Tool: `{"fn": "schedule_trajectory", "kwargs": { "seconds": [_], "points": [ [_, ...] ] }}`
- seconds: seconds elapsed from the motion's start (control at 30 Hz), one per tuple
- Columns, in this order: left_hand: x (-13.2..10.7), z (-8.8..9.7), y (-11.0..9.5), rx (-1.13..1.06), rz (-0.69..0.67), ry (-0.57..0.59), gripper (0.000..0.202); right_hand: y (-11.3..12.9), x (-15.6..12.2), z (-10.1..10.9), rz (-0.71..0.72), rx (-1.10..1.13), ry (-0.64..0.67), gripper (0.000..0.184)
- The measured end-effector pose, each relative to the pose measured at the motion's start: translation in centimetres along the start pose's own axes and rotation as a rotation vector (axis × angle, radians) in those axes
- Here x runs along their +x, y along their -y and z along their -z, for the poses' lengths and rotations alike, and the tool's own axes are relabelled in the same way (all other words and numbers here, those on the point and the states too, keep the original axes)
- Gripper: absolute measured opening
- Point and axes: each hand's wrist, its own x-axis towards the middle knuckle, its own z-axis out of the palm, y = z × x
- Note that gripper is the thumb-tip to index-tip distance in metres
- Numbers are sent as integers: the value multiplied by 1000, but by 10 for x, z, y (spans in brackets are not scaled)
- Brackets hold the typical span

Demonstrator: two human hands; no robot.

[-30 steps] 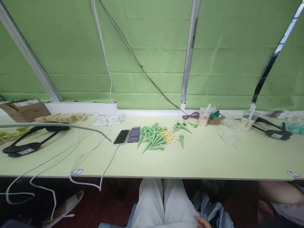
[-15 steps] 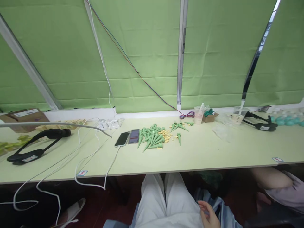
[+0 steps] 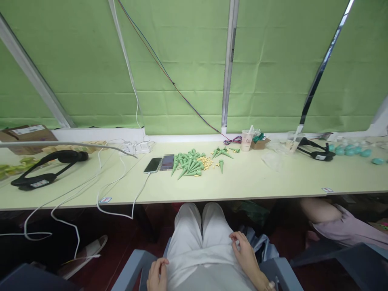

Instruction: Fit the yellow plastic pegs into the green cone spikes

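Observation:
My left hand (image 3: 157,275) is low in the view beside my left thigh, fingers loosely bent and apart, holding nothing I can see. Over my right thigh rests my right hand (image 3: 243,251), its fingers slightly spread with nothing between them. Both hands are below the table edge, away from the things on top. On the table lies a pile of green cone-shaped pieces (image 3: 190,165), with small yellow pieces (image 3: 206,162) heaped at its right side. A single green cone (image 3: 221,166) lies apart to the right, and several more green cones (image 3: 222,152) lie behind it.
Left of the pile are a phone (image 3: 152,165) on a white cable and a dark blurred item (image 3: 167,162). Black headsets (image 3: 50,169), a plastic cup (image 3: 247,140), a small cardboard box (image 3: 260,143) and turquoise pieces (image 3: 348,150) also occupy the table. A person's arm (image 3: 319,211) shows at right.
The view has tilted down and shifted right. My left hand has come into view, and more of my right hand and forearm now shows. The pieces on the table look unmoved.

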Motion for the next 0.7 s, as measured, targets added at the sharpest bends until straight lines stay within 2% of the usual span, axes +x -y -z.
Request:
{"fn": "schedule_trajectory", "kwargs": {
  "seconds": [0.3, 0.4, 0.57, 0.7],
  "points": [
    [-23, -10, -21, 110, -93, -81, 29, -11, -1, -4, 55, -102, 58, 21],
    [-27, -11, -27, 140, -184, -72, 29, -11, -1, -4, 73, -107, 70, 22],
    [-29, -8, -29, 218, -432, -14, 30, 0, -3, -1, 107, -116, 125, 21],
    [-27, -4, -19, 335, -561, 129, 28, 8, -5, 0, 100, -99, 184, 22]
  ]
}}
